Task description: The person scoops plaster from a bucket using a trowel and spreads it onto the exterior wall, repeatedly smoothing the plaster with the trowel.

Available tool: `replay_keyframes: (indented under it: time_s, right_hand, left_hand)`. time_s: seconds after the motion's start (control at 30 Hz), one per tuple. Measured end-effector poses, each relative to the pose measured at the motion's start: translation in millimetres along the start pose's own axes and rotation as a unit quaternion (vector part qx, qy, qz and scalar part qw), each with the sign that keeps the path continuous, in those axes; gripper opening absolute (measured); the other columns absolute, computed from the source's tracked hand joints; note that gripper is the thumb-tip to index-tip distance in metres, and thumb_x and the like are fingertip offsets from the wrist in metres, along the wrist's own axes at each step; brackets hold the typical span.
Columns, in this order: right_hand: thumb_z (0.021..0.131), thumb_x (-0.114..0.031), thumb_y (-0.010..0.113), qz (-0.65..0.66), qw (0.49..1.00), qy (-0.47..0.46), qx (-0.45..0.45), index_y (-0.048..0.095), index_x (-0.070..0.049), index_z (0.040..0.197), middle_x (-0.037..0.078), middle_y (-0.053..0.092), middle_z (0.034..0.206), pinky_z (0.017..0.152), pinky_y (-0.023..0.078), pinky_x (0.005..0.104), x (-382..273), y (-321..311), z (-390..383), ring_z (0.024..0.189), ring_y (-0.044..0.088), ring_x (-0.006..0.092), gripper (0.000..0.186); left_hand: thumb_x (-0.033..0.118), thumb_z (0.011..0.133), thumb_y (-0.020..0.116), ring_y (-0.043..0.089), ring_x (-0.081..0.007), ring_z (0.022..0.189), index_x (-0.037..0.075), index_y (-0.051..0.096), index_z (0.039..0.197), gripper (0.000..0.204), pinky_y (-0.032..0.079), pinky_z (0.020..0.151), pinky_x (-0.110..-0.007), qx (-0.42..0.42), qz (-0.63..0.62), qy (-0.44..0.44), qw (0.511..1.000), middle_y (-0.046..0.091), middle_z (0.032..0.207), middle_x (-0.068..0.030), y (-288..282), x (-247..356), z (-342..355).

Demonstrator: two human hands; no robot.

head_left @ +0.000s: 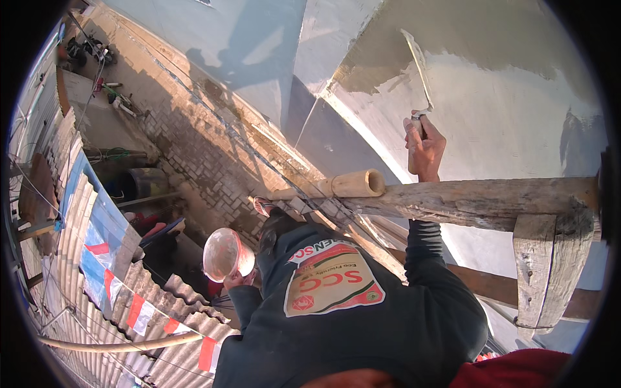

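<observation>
My right hand (427, 154) is closed around the handle of a plastering trowel (420, 71). The trowel's long blade is seen nearly edge-on against the wall (504, 97), coated with pale plaster. Darker grey, damp-looking plaster lies above and around the blade, and a lighter area lies below. Lower on the left, my left hand (239, 280) grips a pale bucket (223, 254) by its side. Whitish residue coats the bucket's inside. How much the bucket holds is hard to tell.
A rough wooden beam (466, 200) crosses in front of my right forearm, with an upright timber (542, 271) below it. A bamboo pole (356, 183) ends beside the beam. Far below lies a brick-paved alley (200, 155). Corrugated roofing (84, 258) and red-white bunting (139, 313) are at left.
</observation>
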State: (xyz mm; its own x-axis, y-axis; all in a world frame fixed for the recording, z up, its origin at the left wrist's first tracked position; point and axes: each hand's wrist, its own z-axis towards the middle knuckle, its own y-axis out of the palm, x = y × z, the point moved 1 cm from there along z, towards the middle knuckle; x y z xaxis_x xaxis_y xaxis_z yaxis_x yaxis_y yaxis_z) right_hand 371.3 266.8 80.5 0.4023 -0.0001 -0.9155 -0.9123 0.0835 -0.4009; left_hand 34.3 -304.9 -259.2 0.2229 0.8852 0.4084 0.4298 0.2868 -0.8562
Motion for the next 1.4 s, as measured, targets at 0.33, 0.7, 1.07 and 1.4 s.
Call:
replay_keyframes:
  time_s: [0.33, 0.7, 1.07, 1.4]
  right_hand:
    - [0.082, -0.019, 0.068, -0.226, 0.951, -0.046, -0.205, 0.064, 0.005, 0.086, 0.019, 0.057, 0.063, 0.056, 0.044, 0.0403, 179.7, 99.6, 23.9, 0.056, 0.056, 0.0265, 0.025]
    - [0.083, -0.018, 0.066, -0.081, 0.951, 0.188, -0.230, 0.063, 0.002, 0.075, 0.005, 0.060, 0.065, 0.045, 0.046, 0.0315, 189.4, 129.4, 75.6, 0.049, 0.056, 0.0142, 0.021]
    - [0.088, -0.018, 0.065, -0.034, 0.974, 0.116, -0.189, 0.065, 0.002, 0.081, 0.005, 0.060, 0.069, 0.043, 0.043, 0.0256, 67.7, 40.1, 42.1, 0.052, 0.053, 0.0095, 0.021]
    - [0.084, -0.016, 0.068, -0.217, 0.942, 0.081, -0.244, 0.065, 0.004, 0.079, 0.009, 0.059, 0.059, 0.047, 0.046, 0.0342, 224.9, 126.6, 49.3, 0.050, 0.058, 0.0175, 0.020]
  left_hand:
    - [0.017, 0.080, 0.069, 0.064, -0.0127, 0.069, -0.009, 0.070, 0.099, 0.032, 0.050, 0.061, -0.027, -0.033, -0.146, -0.081, 0.985, 0.071, 0.078, -0.0116, -15.2, 8.1, -33.4]
    - [0.018, 0.082, 0.069, 0.067, -0.0149, 0.066, -0.008, 0.066, 0.084, 0.025, 0.052, 0.062, -0.028, -0.049, -0.151, -0.112, 0.981, 0.071, 0.073, -0.0113, -29.6, -25.5, -49.5]
    - [0.017, 0.080, 0.069, 0.064, -0.0148, 0.067, -0.008, 0.066, 0.084, 0.026, 0.050, 0.062, -0.028, -0.027, -0.070, -0.114, 0.991, 0.070, 0.074, -0.0099, -6.2, -46.4, -65.2]
    - [0.011, 0.084, 0.067, 0.065, -0.0125, 0.068, -0.007, 0.063, 0.083, 0.018, 0.050, 0.061, -0.025, -0.060, -0.074, -0.052, 0.994, 0.068, 0.071, -0.0085, -28.1, 6.4, -58.9]
